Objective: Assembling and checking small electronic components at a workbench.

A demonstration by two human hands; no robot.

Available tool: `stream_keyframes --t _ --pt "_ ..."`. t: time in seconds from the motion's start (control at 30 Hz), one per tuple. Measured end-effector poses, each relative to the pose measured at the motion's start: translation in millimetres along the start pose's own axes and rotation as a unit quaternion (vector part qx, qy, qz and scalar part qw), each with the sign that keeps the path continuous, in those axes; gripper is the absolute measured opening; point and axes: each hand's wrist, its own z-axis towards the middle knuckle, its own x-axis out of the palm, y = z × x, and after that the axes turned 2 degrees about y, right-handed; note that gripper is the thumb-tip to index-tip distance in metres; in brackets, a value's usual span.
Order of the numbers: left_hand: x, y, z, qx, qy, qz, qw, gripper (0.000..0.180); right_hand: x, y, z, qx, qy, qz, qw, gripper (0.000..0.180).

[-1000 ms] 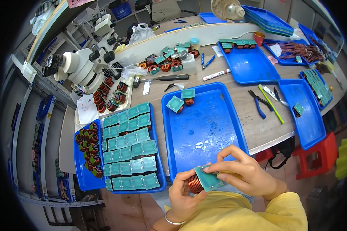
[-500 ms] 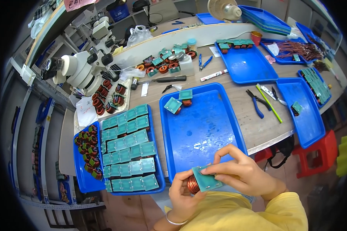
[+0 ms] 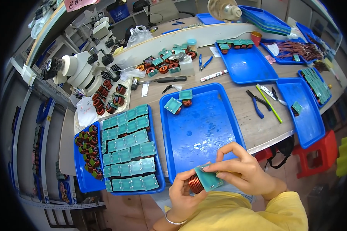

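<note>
My left hand (image 3: 181, 194) grips a copper-wound coil (image 3: 196, 184) that has a green circuit board (image 3: 209, 179) fixed to its side. The fingers and thumb of my right hand (image 3: 241, 171) touch the board's upper right edge; whether they pinch anything small there is hidden. Both hands are over the near edge of a large blue tray (image 3: 204, 133). At that tray's far left lie two more coils with green boards (image 3: 173, 105). On the left, another blue tray (image 3: 158, 169) holds rows of such boards.
Left of it, a small tray holds coils (image 3: 89, 150). A microscope (image 3: 75, 69) stands at the back left. Blue pliers (image 3: 257, 106) and a yellow-green stick (image 3: 272, 104) lie right of the large tray. Further trays line the right side, above a red stool (image 3: 316, 156).
My left hand has tilted the coil and its board slightly, so more of the copper winding shows. The right hand's fingers have shifted a little with the board's edge.
</note>
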Motion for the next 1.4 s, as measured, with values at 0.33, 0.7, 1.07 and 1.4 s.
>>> stream_keyframes --t 0.33,0.7,1.07,1.4 --pt "0.9 8.0 1.4 0.051 0.016 0.033 0.998 0.057 -7.4 4.3 -2.5 0.033 -0.058 0.009 0.998 0.028" --pt "1.3 5.3 16.2 0.151 -0.023 0.237 0.959 0.055 2.9 2.0 -4.9 0.031 -0.047 0.021 0.998 0.025" --pt "2.2 5.3 16.1 0.176 -0.044 0.296 0.938 0.057 3.2 -1.6 -6.4 0.018 -0.055 0.014 0.998 0.026" --pt "4.1 8.2 18.4 0.197 -0.068 0.327 0.922 0.056 8.6 -3.7 -8.1 0.014 -0.025 0.034 0.999 0.023"
